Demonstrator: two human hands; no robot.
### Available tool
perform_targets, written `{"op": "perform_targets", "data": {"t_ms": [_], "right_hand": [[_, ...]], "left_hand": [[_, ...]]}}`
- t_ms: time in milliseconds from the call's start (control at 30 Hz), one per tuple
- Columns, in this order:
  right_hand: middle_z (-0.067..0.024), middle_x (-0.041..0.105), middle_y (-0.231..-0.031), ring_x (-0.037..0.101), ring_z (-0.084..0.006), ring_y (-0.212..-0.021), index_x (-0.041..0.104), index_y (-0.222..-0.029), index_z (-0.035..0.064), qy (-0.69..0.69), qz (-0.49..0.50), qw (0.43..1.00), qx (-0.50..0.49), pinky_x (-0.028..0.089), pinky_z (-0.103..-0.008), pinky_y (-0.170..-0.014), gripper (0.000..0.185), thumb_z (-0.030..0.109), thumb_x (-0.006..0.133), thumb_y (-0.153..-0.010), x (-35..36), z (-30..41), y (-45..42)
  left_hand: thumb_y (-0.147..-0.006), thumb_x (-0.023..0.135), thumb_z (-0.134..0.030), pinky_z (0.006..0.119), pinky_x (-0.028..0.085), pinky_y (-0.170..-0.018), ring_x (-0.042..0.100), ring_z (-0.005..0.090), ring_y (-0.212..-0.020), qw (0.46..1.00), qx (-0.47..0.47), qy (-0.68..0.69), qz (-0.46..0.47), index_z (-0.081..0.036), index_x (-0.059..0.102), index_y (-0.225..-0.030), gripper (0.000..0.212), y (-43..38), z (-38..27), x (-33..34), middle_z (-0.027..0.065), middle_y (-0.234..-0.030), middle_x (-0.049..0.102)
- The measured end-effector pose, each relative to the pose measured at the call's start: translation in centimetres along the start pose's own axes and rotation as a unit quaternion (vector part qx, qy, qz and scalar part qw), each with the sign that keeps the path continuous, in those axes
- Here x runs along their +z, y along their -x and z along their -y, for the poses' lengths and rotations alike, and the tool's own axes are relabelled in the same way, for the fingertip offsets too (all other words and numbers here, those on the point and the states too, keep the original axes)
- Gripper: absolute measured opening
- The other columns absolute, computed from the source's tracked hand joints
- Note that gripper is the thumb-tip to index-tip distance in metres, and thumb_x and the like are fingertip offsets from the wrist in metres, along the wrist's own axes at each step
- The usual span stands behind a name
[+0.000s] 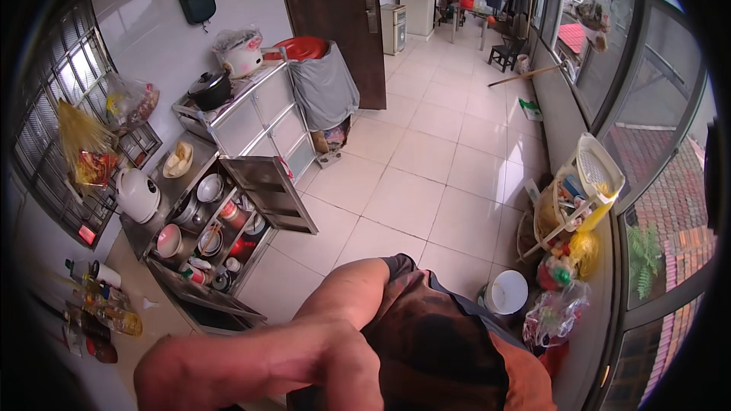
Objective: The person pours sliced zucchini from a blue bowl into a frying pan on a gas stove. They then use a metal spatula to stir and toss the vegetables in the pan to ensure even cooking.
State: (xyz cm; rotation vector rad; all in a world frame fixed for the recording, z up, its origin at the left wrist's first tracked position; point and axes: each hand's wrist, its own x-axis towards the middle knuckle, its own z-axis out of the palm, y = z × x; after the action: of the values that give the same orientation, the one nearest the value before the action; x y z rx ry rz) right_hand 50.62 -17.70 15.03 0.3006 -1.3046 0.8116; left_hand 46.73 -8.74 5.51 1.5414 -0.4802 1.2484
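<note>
My left hand [257, 365] looms large and blurred at the lower edge, very close to the camera. Its arm runs up to the dark sleeve of my patterned shirt [434, 342]. The frame cuts off the fingertips, so whether it holds anything is hidden. My right hand is out of view. Beyond the left arm stands a low metal cabinet with its doors [274, 194] swung open. Inside are a metal bowl [210, 188], a red-labelled can [233, 212] and several jars and dishes. A white rice cooker [138, 195] and a pink-white bowl [169, 240] sit on the cabinet.
Oil and sauce bottles [123, 317] crowd the counter at left. A black lidded pot [209, 90] tops another cabinet. A grey-covered bin [325, 85] with a red lid stands by the brown door [337, 28]. At right are a white bucket [508, 292] and a plastic rack [565, 200].
</note>
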Motion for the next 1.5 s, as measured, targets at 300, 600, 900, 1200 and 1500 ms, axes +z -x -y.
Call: {"op": "perform_targets", "data": {"t_ms": [300,600,900,1200,1500], "right_hand": [[-0.0282,0.042,-0.134,0.046,-0.0310,-0.124,0.004,-0.143,-0.0173,-0.155,0.139,0.976,0.068,0.039,-0.0432,-0.099,0.099,0.039,0.065,-0.088,-0.2,-1.9,0.5],[-0.0289,0.041,-0.136,0.045,-0.0314,-0.125,0.003,-0.144,-0.0154,-0.183,0.150,0.967,0.094,0.038,-0.0436,-0.101,0.093,0.034,0.061,-0.091,-1.2,-2.0,0.3],[-0.0219,0.042,-0.137,0.045,-0.0292,-0.123,0.008,-0.148,-0.0098,-0.104,0.233,0.959,0.123,0.035,-0.0423,-0.103,0.086,0.033,0.058,-0.092,-6.4,-3.6,0.8],[-0.0083,0.057,-0.111,0.057,-0.0172,-0.099,0.043,-0.139,0.0082,0.060,0.267,0.807,0.524,0.049,-0.0321,-0.086,0.051,0.008,0.062,-0.092,-13.9,-8.8,9.7],[-0.0096,0.062,-0.102,0.061,-0.0178,-0.091,0.055,-0.123,-0.0003,0.017,0.037,0.659,0.751,0.051,-0.0307,-0.083,0.031,0.017,0.052,-0.097,-23.5,-15.8,20.6]], "left_hand": [[-0.088,0.064,-0.031,0.034,0.026,-0.110,0.026,0.0174,-0.134,0.813,0.428,0.339,-0.202,0.001,0.016,-0.143,0.080,-7.5,-3.5,10.1,0.0144,-0.146,0.026],[-0.090,0.062,-0.018,0.028,0.021,-0.116,0.019,0.0115,-0.143,0.836,0.446,0.245,-0.203,0.003,0.012,-0.151,0.082,-7.2,-2.4,10.0,0.0135,-0.158,0.016],[-0.085,0.063,-0.012,0.031,0.036,-0.093,0.041,0.0246,-0.111,0.771,-0.237,-0.591,0.011,-0.001,0.042,-0.118,0.041,5.7,-7.7,-14.9,0.0148,-0.121,0.041],[-0.081,0.068,-0.011,0.042,0.050,-0.070,0.062,0.0353,-0.080,0.528,-0.480,-0.698,0.061,-0.004,0.065,-0.082,0.007,14.2,-26.2,-20.8,0.0152,-0.083,0.064],[-0.095,0.057,-0.049,0.026,0.042,-0.045,0.045,0.0089,-0.044,0.461,-0.471,-0.671,-0.340,0.000,0.064,-0.077,0.053,9.8,-32.6,-27.8,0.0015,-0.052,0.050]]}}
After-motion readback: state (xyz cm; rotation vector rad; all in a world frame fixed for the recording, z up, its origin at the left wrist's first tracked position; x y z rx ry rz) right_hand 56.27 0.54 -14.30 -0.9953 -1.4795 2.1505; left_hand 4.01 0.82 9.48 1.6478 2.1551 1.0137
